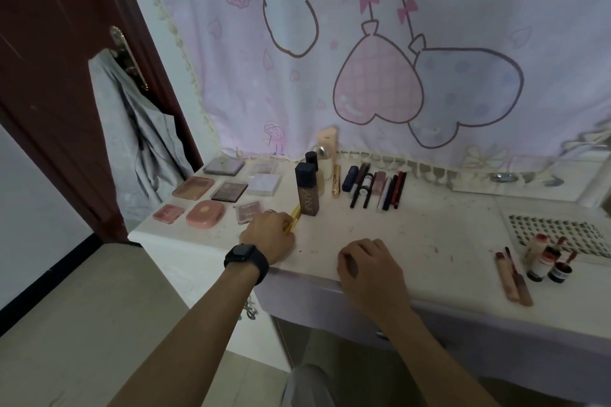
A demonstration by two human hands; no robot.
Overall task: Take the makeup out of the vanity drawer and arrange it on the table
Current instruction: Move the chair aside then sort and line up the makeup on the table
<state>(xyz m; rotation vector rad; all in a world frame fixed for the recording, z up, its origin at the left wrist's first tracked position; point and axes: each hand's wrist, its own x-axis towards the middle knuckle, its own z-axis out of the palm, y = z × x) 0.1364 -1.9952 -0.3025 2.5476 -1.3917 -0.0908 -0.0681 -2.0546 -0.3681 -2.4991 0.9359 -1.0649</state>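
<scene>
Makeup sticks (295, 217), gold, gripped in left hand (269, 232) beside foundation bottle (307, 192); best laid parallel to pencil row (377, 185) (ends aligned). Right hand (367, 269) loosely curled, seemingly empty, at table (429, 225) front edge.

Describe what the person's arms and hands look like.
No sleeves show. The left hand has a black smartwatch at the wrist and a thin silvery ring on one finger. The right hand wears nothing visible.

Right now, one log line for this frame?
left hand: grips gold sticks beside foundation bottle | right hand: curled on table edge, contents hidden
</scene>
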